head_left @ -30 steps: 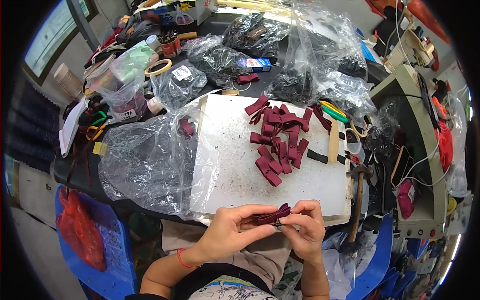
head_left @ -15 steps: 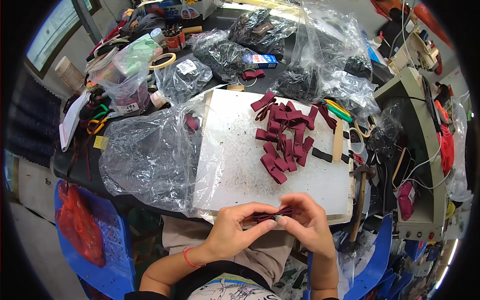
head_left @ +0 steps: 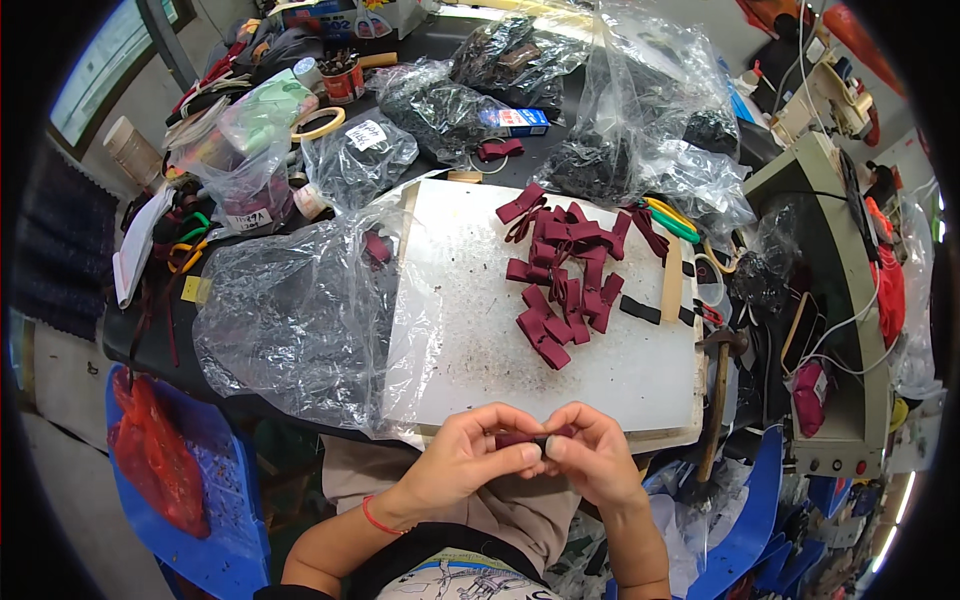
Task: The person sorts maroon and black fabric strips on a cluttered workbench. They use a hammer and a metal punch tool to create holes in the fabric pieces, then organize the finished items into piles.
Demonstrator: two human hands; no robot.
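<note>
Between my two hands, just off the board's front edge, is a maroon ribbon bow (head_left: 515, 439), seen edge-on. My left hand (head_left: 478, 446) pinches it from the left with thumb and fingers. My right hand (head_left: 592, 450) grips it from the right, and both thumbs meet near its middle, covering most of it. Beyond them, a heap of maroon ribbon bows (head_left: 560, 262) lies on the white board (head_left: 470, 330). What my fingertips press at the bow's centre is too small to make out.
A clear plastic bag (head_left: 290, 320) overlaps the board's left side. At its right lie a black strip (head_left: 640, 310), scissors (head_left: 672, 222) and a hammer (head_left: 718, 400). Filled plastic bags (head_left: 640, 140) crowd the back. Blue chairs (head_left: 215, 470) flank me, one holding a red bag (head_left: 165, 460).
My right fingers have come down and closed in beside my left ones. The bow has turned and shows less of its loops. The heap is unchanged.
</note>
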